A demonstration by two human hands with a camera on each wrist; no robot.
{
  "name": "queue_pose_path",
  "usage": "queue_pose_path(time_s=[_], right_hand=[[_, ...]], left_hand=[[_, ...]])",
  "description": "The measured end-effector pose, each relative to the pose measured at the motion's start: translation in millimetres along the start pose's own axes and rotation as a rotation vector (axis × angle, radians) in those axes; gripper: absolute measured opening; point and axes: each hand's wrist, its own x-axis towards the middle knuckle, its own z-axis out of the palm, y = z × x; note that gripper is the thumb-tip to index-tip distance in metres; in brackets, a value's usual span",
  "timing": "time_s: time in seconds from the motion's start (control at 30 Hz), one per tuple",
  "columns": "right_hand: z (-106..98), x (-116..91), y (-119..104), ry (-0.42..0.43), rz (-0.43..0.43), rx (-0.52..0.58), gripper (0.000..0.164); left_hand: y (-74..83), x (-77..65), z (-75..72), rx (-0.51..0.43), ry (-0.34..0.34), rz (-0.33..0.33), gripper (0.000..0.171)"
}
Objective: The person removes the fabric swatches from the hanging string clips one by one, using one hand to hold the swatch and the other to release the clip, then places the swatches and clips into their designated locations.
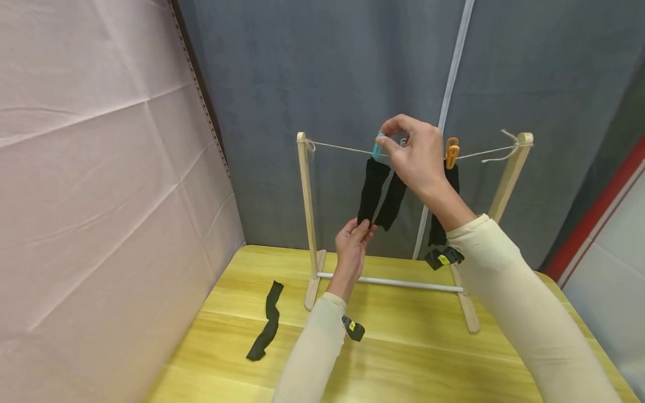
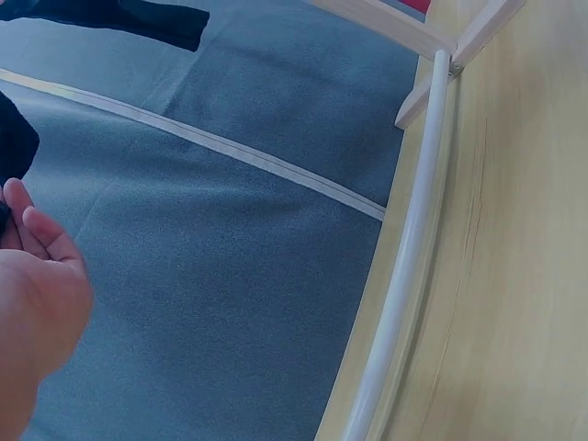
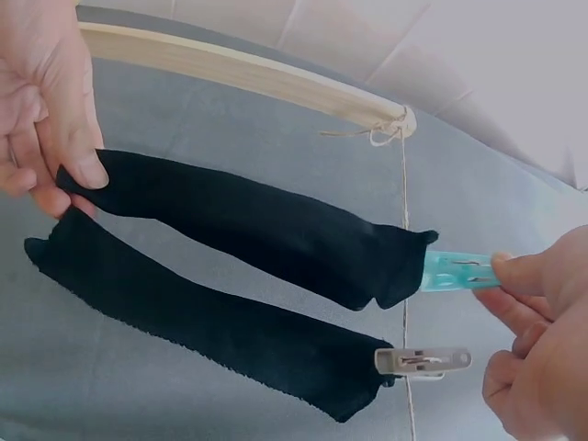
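My right hand [image 1: 417, 151] pinches a teal clothespin [image 3: 457, 271] between thumb and fingers, at the top end of a black cloth strip [image 3: 248, 216] by the string [image 1: 342, 148]. Lower down, my left hand [image 1: 351, 246] pinches the bottom end of that same strip between thumb and fingers. Beside it a second black strip [image 3: 211, 317] hangs from a grey-white clothespin [image 3: 423, 360]. Farther right, an orange clothespin [image 1: 452, 154] holds a third black strip [image 1: 439, 224], partly hidden behind my right wrist.
The string runs between two wooden posts [image 1: 308, 212], joined low down by a white rod [image 1: 398, 284]. Another black strip [image 1: 271, 322] lies crumpled on the yellow wooden table [image 1: 216, 347], left of the stand. Grey cloth [image 1: 272, 84] hangs behind, with a pale wall [image 1: 101, 168] on the left.
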Motion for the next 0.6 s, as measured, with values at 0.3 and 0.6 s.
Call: queue_pose_path(time_s=[0.3, 0.6], right_hand=[[-12.3, -8.1, 2.6, 0.062, -0.036, 0.042, 0.014], [-32.6, -37.6, 12.7, 0.063, -0.067, 0.004, 0.016]], left_hand=[[-2.3, -3.1, -3.1, 0.006, 0.038, -0.016, 0.006], [2.8, -5.7, -20.7, 0.009, 0.04, 0.002, 0.011]])
